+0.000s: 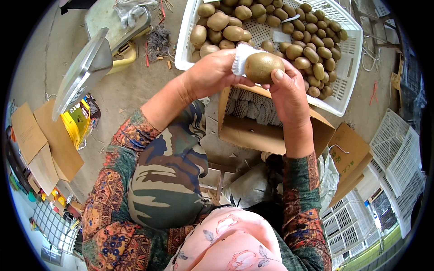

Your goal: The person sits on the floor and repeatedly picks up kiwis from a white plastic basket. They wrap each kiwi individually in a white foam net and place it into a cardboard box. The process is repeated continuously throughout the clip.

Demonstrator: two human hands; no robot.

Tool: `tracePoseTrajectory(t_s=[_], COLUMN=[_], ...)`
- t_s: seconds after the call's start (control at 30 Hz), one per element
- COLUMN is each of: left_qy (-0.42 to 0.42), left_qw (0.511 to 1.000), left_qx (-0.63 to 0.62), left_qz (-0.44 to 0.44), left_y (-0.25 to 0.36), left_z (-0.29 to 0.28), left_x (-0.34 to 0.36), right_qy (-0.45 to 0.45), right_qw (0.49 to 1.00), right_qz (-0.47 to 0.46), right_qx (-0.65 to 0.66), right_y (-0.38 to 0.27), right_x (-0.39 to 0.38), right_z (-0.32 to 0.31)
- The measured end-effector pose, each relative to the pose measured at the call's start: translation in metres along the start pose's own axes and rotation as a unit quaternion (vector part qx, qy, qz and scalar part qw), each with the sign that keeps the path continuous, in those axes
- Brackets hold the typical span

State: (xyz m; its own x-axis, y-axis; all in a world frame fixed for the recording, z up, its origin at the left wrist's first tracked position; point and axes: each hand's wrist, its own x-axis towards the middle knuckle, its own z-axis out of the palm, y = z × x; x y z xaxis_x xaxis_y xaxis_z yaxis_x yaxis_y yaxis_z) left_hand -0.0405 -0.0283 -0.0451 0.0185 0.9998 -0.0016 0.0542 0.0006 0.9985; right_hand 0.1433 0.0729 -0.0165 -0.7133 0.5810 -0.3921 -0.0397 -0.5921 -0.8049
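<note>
"Gripping something, are you?"

"Yes, my right hand (290, 92) has a large brown kiwifruit (264, 67), thumb pressed on its right end and the fingers curled round behind and below. I'm holding it above the far edge of the cardboard box (246, 134)."

"And the other hand?"

"My left hand (212, 72) comes over the far left corner of the box, its back partly turned up. It's closed on a white ribbed sleeve (241, 58), which sits against the fruit's left end. Where that thumb is, I can't tell."

"How are your arms?"

"Both reach forward. My left forearm slants in from the left of the box; my right one stands nearly straight, crossing over the box's right part."

"What's around the box?"

"Inside, along its far side, white netted pieces (253, 108) in rows. Just beyond it, a white crate (352, 67) with many more kiwifruits (312, 54). Right of it, a brown carton (347, 151); left and nearer me, my camouflage-clad leg (169, 171). Well off to its far left, grey gloves (131, 11)."
</note>
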Motion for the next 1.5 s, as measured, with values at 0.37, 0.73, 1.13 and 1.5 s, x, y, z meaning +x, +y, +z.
tracePoseTrajectory(t_s=[0.37, 0.73, 1.13, 1.5], left_qy=[0.029, 0.13, 0.076, 0.279], left_qw=[0.903, 0.991, 0.993, 0.94], left_qx=[-0.405, -0.012, -0.091, -0.114], left_qz=[-0.138, 0.027, -0.004, -0.158], left_y=[-0.004, 0.039, 0.034, -0.045], left_z=[0.009, 0.027, -0.001, -0.047], left_x=[-0.004, 0.001, -0.006, -0.017], right_qy=[0.034, 0.21, -0.131, -0.034], right_qw=[0.993, 0.707, 0.947, 0.826], right_qz=[-0.026, -0.352, 0.246, 0.155], right_qx=[0.108, -0.576, -0.158, -0.541], right_y=[0.014, 0.0, 0.017, 0.161], right_x=[-0.03, -0.022, -0.068, -0.036], right_z=[0.005, 0.029, -0.009, -0.016])
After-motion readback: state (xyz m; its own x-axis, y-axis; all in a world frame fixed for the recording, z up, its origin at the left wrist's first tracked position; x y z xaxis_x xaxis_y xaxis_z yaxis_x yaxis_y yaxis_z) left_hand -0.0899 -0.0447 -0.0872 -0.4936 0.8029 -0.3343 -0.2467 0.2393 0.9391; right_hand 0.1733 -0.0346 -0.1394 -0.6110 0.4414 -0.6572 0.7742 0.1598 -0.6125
